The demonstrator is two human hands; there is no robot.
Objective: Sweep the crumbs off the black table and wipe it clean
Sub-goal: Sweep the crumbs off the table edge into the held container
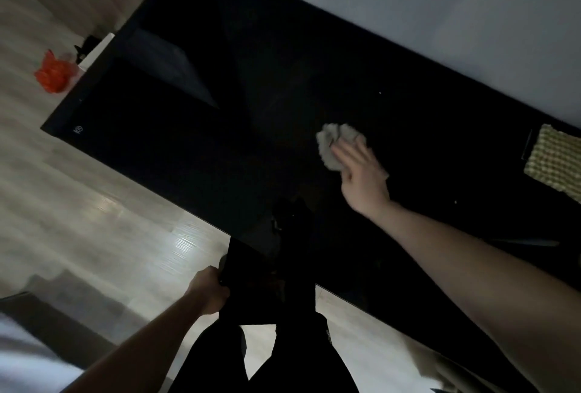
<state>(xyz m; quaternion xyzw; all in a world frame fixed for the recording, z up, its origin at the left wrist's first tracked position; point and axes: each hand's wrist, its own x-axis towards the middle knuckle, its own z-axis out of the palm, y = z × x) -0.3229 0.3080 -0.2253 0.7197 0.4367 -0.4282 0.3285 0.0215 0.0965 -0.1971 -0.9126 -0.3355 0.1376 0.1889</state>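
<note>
Two hands are in view over the glossy black rectangular worktop [195, 153], which runs diagonally across the frame. My right hand [361, 175] lies on a crumpled pale grey cloth wad [333, 144] with fingers straight and spread, pressing it flat against the worktop surface near the middle of the worktop. The wad bulges out past my fingertips toward the far side. My left hand [209, 290] is at the near edge of the worktop, fingers curled round a flat black dark object [245, 282] held just below that edge; I cannot tell what this object is in the low light. A few tiny pale crumbs [380, 92] show as specks on the dark surface, one beyond the wad and one [455, 202] to the right of my right forearm. A green-and-cream checked woven cloth [556, 160] lies on the worktop at the right edge of the frame. A small round white mark [78, 130] is printed near the left corner of the worktop; it is too small to read. An orange crumpled plastic bag [52, 73] lies on the pale floor [94, 210] beyond that corner.
</note>
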